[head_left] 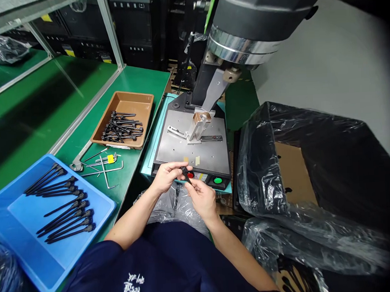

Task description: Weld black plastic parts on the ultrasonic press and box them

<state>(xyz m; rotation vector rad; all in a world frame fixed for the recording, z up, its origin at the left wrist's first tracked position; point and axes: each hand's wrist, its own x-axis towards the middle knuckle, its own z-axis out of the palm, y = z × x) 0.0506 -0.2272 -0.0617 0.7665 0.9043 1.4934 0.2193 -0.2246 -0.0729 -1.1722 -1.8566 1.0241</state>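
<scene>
My left hand (168,176) and my right hand (202,198) meet in front of a press machine. Between them is a short black part (186,175) with a thicker upper end, pinched by the fingertips of both hands. The fingers cover much of it, so its full shape is hidden. Just behind my hands are a red button (190,175) and a green button (217,180) on the machine's front. A metal fixture (199,127) stands on the grey machine plate (168,143), below the press head (232,74).
At left, a brown tray (122,96) holds black ribbed rods (124,128), and a blue tray (25,216) holds long black spikes (68,213). Hex keys (106,168) lie between them on the green table. Right of the machine stands a plastic-lined box (261,160).
</scene>
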